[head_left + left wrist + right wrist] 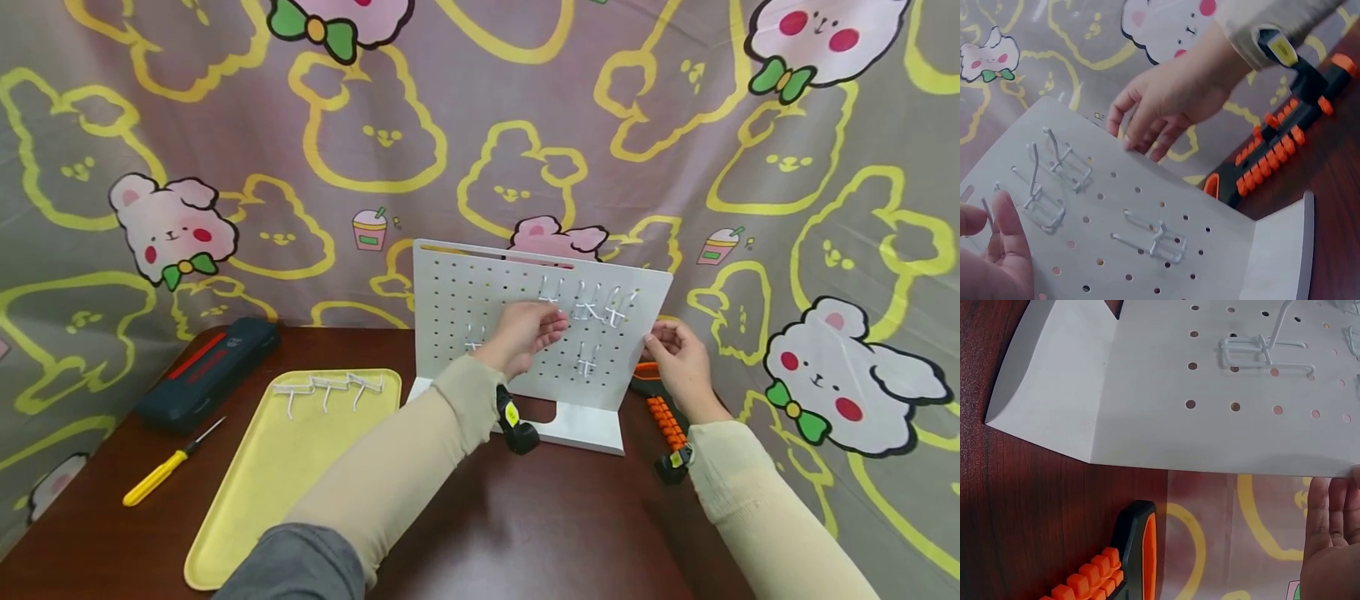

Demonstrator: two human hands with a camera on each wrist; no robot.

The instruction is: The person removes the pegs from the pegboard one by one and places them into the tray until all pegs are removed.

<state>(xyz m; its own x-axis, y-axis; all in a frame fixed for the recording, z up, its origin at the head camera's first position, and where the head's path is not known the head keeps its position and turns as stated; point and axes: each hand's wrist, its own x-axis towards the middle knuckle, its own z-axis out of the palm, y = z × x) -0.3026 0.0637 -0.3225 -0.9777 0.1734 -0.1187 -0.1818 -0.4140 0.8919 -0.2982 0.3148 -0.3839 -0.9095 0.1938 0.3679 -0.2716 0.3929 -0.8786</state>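
Left hand [522,335] pinching a wire hook [551,301] at the white pegboard [498,289] — right hand [684,367] gripping the board's right edge. Board's standing on the desk [540,525], three more hooks [330,383] on the yellow tray [292,467].

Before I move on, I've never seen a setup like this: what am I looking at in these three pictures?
There is no machine here, just a person's two bare hands. The wide picture comes from a camera worn on the head, looking forward and down; the other two come from cameras on the left and right wrists. The left hand has its fingers at a white hook by the face of an upright pegboard; whether it grips the hook is hard to tell. The right hand holds the pegboard's right edge. On the dark table are a yellow tray with three more hooks, a yellow screwdriver, a dark case and, right of the pegboard, an orange-and-black tool.
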